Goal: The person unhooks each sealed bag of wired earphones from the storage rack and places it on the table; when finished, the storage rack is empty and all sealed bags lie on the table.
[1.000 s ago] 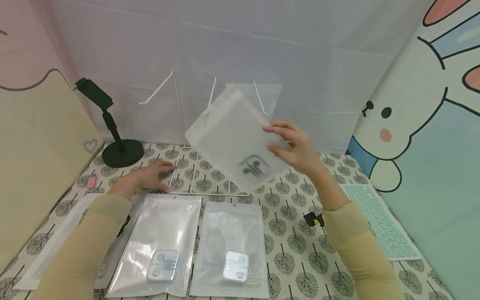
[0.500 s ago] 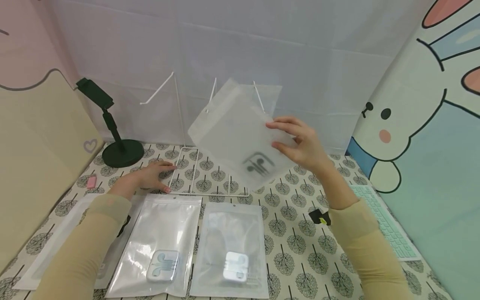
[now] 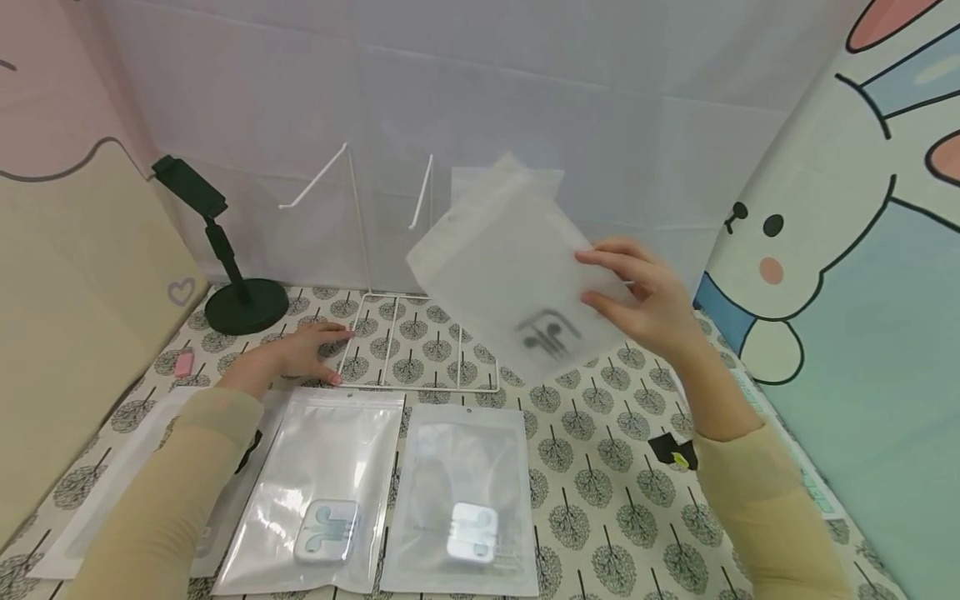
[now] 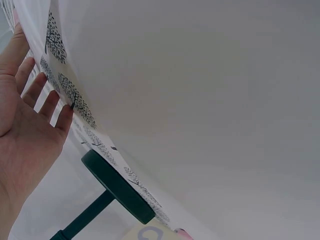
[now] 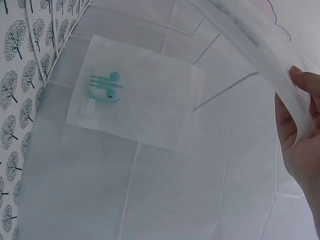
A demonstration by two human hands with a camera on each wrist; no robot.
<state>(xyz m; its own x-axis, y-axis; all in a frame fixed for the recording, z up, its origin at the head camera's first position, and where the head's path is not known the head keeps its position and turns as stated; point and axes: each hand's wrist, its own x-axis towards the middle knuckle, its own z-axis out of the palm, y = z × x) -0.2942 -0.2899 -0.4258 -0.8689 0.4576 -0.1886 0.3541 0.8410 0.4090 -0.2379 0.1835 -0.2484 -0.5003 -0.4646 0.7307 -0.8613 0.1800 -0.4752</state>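
Note:
My right hand (image 3: 648,292) grips the edge of a frosted zip bag (image 3: 502,258), raised and tilted in front of the white wire rack (image 3: 420,388). Dark earphones show through its lower part. In the right wrist view, my thumb and fingers pinch the bag's bent edge, and a hook (image 5: 225,91) reaches toward that bag. Behind hangs another frosted bag (image 5: 150,100) with earphones in a case, mostly covered in the head view. With its fingers spread loosely, my left hand (image 3: 303,354) rests at the left side of the rack's base; it holds nothing.
Two zip bags, a shiny one (image 3: 330,450) and a frosted one (image 3: 468,458), lie before the rack with earphones inside. Another bag (image 3: 105,508) lies under my left forearm. A dark green stand (image 3: 247,308) is back left, a mint keyboard (image 3: 821,496) right.
My right hand has carried the frosted bag to the right. The middle hook, overlapped by the bag before, now shows whole, while the right hook is hidden behind it. My left hand has stayed put.

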